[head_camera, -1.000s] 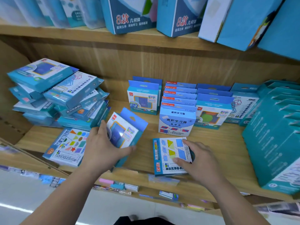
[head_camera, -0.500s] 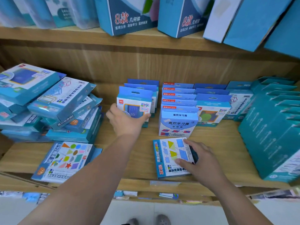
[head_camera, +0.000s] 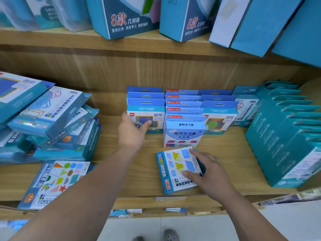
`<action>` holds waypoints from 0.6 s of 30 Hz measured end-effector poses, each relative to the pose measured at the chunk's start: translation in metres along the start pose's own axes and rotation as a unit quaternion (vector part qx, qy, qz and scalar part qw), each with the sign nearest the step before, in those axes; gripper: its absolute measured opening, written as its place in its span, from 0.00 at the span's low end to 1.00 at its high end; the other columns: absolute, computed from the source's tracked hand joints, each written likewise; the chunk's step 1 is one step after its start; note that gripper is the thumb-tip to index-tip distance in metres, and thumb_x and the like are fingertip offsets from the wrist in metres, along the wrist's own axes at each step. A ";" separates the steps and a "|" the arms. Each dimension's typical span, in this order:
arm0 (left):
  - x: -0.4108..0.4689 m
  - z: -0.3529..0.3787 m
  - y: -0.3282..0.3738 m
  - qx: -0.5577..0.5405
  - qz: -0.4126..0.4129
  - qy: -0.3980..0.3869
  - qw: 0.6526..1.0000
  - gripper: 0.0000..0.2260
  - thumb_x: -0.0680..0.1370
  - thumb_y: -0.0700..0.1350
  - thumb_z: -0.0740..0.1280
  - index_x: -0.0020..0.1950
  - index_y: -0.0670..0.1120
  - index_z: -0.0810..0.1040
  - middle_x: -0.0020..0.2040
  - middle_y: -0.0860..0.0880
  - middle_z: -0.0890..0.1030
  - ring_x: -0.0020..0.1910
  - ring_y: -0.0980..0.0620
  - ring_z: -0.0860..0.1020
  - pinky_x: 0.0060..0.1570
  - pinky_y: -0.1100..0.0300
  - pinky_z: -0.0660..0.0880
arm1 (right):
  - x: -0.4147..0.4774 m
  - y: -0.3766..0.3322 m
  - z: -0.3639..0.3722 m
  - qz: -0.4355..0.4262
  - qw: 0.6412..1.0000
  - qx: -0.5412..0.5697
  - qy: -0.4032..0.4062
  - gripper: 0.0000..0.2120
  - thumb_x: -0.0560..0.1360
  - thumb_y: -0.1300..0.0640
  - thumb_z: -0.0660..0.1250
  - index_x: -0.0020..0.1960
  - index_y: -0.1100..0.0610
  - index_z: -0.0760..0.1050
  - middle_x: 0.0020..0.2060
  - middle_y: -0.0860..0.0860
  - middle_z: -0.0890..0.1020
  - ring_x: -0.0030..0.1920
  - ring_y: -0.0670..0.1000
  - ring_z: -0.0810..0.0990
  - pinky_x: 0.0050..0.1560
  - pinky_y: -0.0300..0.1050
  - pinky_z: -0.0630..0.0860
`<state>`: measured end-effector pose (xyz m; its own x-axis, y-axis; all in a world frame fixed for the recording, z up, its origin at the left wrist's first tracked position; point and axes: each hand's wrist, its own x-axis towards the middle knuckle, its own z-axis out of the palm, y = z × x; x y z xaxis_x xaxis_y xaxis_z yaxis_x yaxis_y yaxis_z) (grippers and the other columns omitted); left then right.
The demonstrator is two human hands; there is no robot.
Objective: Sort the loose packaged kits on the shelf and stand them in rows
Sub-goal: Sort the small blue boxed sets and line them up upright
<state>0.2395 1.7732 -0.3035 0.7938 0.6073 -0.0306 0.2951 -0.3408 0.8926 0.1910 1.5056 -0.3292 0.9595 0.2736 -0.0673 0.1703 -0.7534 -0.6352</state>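
A blue maths kit (head_camera: 145, 117) stands upright at the front of the left row on the wooden shelf (head_camera: 139, 188). My left hand (head_camera: 132, 132) holds its lower left corner, thumb across the front. A white and blue kit printed with shapes (head_camera: 173, 171) lies flat near the shelf's front edge. My right hand (head_camera: 206, 173) grips its right edge, thumb and forefinger on the top face. Behind it stand a row of white-fronted kits (head_camera: 184, 134) and a row with a colourful window (head_camera: 218, 119).
A leaning pile of loose kits (head_camera: 52, 119) fills the left of the shelf, with a flat geometric-shapes kit (head_camera: 52, 183) in front of it. Tall teal boxes (head_camera: 286, 136) stand in a row at the right. Large boxes (head_camera: 125, 18) overhang from the shelf above.
My left hand carried the blue maths kit from the shelf's front up to the left row and stood it there. My right hand stayed on the flat kit.
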 end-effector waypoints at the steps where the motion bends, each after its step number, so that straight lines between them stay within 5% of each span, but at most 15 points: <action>1: 0.000 0.000 0.000 -0.002 0.002 -0.005 1.000 0.26 0.71 0.49 0.78 0.63 0.47 0.69 0.62 0.50 0.79 0.52 0.57 0.77 0.34 0.75 0.68 | 0.000 0.000 0.000 0.000 1.000 -0.002 0.000 0.35 0.70 0.39 0.75 0.74 0.39 0.67 0.60 0.36 0.73 0.61 0.42 0.65 0.58 0.37 0.65; 4: 0.004 -0.005 0.002 -0.006 0.027 0.018 0.999 0.40 0.68 0.48 0.81 0.74 0.46 0.64 0.72 0.49 0.68 0.68 0.54 0.71 0.59 0.70 0.68 | 0.000 0.000 -0.001 -0.001 1.000 -0.003 -0.005 0.35 0.70 0.39 0.75 0.74 0.38 0.66 0.60 0.35 0.72 0.61 0.42 0.65 0.58 0.37 0.66; 6: 0.010 -0.009 0.002 -0.037 0.013 -0.013 0.999 0.44 0.66 0.45 0.82 0.76 0.48 0.62 0.70 0.51 0.71 0.66 0.57 0.73 0.64 0.63 0.69 | 0.001 0.001 -0.001 -0.005 1.000 -0.005 -0.007 0.35 0.70 0.38 0.74 0.74 0.38 0.66 0.61 0.35 0.72 0.62 0.42 0.65 0.60 0.38 0.67; 9: 0.020 -0.014 -0.001 -0.102 -0.024 -0.084 0.991 0.31 0.66 0.41 0.82 0.65 0.52 0.72 0.55 0.55 0.83 0.51 0.58 0.83 0.53 0.55 0.82 | 0.002 0.001 -0.002 -0.004 1.000 0.002 -0.010 0.35 0.69 0.38 0.75 0.73 0.37 0.66 0.60 0.34 0.71 0.62 0.42 0.65 0.61 0.40 0.68; 14: 0.020 -0.012 -0.002 -0.135 -0.029 -0.113 0.984 0.24 0.71 0.41 0.78 0.62 0.50 0.73 0.51 0.57 0.83 0.49 0.58 0.83 0.38 0.68 0.78 | 0.003 0.001 -0.001 -0.006 1.000 0.000 -0.012 0.35 0.69 0.38 0.74 0.73 0.37 0.66 0.60 0.34 0.71 0.62 0.42 0.65 0.60 0.39 0.66; 18: 0.019 -0.013 -0.003 -0.141 -0.019 -0.112 0.984 0.25 0.70 0.41 0.79 0.63 0.50 0.73 0.52 0.57 0.83 0.51 0.58 0.83 0.41 0.66 0.79 | 0.004 -0.001 -0.001 -0.009 1.000 0.000 -0.014 0.35 0.70 0.38 0.74 0.74 0.37 0.65 0.60 0.33 0.71 0.62 0.41 0.64 0.62 0.41 0.69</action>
<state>0.2472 1.7954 -0.3009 0.8913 0.4324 -0.1364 0.1932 -0.0899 0.9770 0.1947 1.5063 -0.3278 0.9497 0.3032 -0.0781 0.1868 -0.7488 -0.6360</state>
